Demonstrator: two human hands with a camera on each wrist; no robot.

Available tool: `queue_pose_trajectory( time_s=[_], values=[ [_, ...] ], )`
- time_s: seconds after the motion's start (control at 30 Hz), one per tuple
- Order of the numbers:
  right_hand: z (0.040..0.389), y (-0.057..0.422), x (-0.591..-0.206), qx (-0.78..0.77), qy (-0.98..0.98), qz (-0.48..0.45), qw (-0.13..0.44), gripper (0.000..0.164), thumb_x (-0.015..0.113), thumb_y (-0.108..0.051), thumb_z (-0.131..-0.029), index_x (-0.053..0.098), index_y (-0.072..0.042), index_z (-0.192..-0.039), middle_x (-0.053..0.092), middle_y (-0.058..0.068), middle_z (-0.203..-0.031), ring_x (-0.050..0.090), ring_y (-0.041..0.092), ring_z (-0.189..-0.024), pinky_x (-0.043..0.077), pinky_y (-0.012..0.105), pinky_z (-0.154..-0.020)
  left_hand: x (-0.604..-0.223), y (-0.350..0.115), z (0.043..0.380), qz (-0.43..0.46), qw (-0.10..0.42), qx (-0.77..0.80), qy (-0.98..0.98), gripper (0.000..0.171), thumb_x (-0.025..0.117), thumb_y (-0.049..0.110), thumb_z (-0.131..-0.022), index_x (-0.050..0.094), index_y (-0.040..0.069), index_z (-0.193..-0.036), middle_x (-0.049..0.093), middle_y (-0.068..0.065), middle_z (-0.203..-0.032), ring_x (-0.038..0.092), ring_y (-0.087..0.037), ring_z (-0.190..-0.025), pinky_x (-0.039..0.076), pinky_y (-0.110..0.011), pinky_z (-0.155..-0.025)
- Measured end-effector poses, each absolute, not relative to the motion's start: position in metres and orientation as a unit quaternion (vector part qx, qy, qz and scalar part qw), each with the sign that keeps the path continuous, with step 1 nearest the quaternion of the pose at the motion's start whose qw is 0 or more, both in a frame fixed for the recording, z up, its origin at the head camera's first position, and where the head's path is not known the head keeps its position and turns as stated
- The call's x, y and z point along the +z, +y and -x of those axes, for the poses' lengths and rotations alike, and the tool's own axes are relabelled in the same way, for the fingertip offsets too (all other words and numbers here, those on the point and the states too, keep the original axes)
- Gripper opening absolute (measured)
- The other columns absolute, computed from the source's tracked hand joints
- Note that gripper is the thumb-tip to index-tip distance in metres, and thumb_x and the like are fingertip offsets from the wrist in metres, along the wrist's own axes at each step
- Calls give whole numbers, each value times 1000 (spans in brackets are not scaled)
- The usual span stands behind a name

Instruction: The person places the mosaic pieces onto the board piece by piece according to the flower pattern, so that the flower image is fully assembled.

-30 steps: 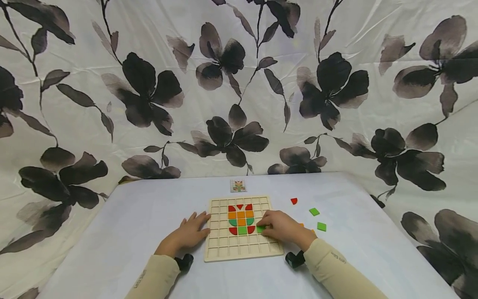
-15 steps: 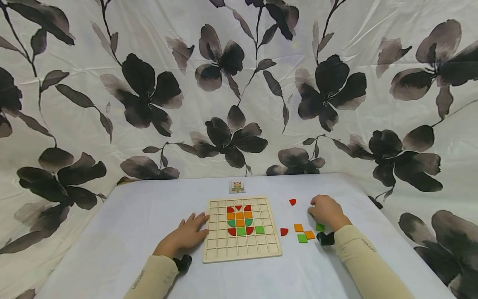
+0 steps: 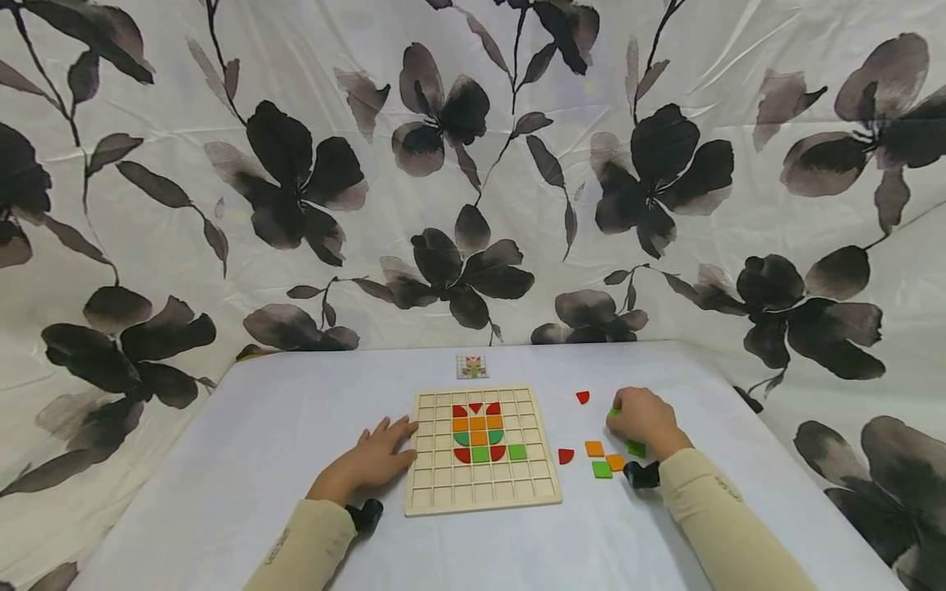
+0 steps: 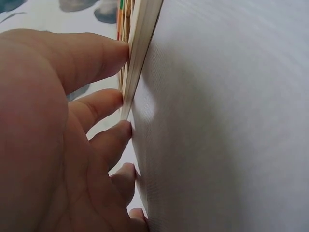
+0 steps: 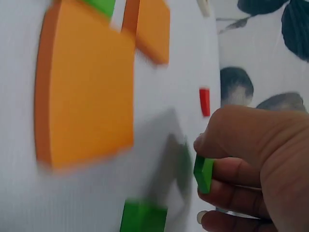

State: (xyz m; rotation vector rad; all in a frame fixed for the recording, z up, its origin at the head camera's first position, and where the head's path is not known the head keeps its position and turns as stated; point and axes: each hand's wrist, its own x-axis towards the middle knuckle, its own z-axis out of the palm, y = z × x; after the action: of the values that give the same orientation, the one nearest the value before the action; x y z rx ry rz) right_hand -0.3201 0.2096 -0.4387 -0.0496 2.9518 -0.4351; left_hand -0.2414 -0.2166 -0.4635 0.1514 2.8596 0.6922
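Note:
My left hand (image 3: pixel 372 458) rests at the left edge of a pale wooden grid board (image 3: pixel 436 486), its fingertips touching the rim. In the left wrist view the fingers (image 4: pixel 99 104) are spread along that edge. Red, orange and green tiles form a pattern on the board, with a single green square (image 3: pixel 517 452) apart on the right. To the right of the board, my right hand (image 3: pixel 646 419) pinches a green square tile (image 5: pixel 203 174) between thumb and fingers. The right wrist view shows this tile tilted and raised off the white tabletop.
Loose tiles lie right of the board: a red piece (image 3: pixel 566 456), another red piece (image 3: pixel 583 397), orange squares (image 3: pixel 594 449) and green squares (image 3: pixel 602 469). A small pattern card (image 3: pixel 472 366) lies behind the board. A floral cloth (image 3: pixel 443 189) hangs beyond the table.
My right hand left a green square on the board, moved right to the loose tiles, and now holds another green square. The left hand has stayed at the board's edge.

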Motion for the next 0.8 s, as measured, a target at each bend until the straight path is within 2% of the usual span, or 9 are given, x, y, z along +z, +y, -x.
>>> queue_pose_trajectory(
  time_s=[0.23,0.43,0.57,0.8],
  values=[
    [313,160,-430,-142,986,71,41,32,71,-28,-83,69,-9,-108,68,4,-99,56,20,-81,53,42,-76,-463,-217,244,-53,103,232,966,56,56,32,-97,41,14,-147,31,-16,-157,14,-43,-148,6,-64,-118],
    [294,105,-423,-152,973,173,-4,27,75,-30,-83,72,-13,-104,67,-1,-94,59,14,-84,55,37,-75,-461,-219,242,-54,103,227,967,57,56,34,-97,41,13,-148,31,-15,-157,14,-43,-148,7,-64,-118],
    [284,75,-424,-160,956,244,-12,26,74,-30,-84,73,-14,-104,68,-3,-93,59,13,-86,55,34,-77,-459,-218,241,-52,104,227,967,58,57,35,-96,42,13,-147,31,-15,-158,14,-43,-148,8,-64,-118],
    [271,31,-429,-146,928,343,-15,24,71,-31,-86,74,-16,-105,70,-6,-99,60,10,-87,53,25,-74,-460,-217,242,-54,109,229,966,59,59,36,-95,43,13,-146,31,-15,-158,14,-43,-148,8,-64,-118]
  ],
)
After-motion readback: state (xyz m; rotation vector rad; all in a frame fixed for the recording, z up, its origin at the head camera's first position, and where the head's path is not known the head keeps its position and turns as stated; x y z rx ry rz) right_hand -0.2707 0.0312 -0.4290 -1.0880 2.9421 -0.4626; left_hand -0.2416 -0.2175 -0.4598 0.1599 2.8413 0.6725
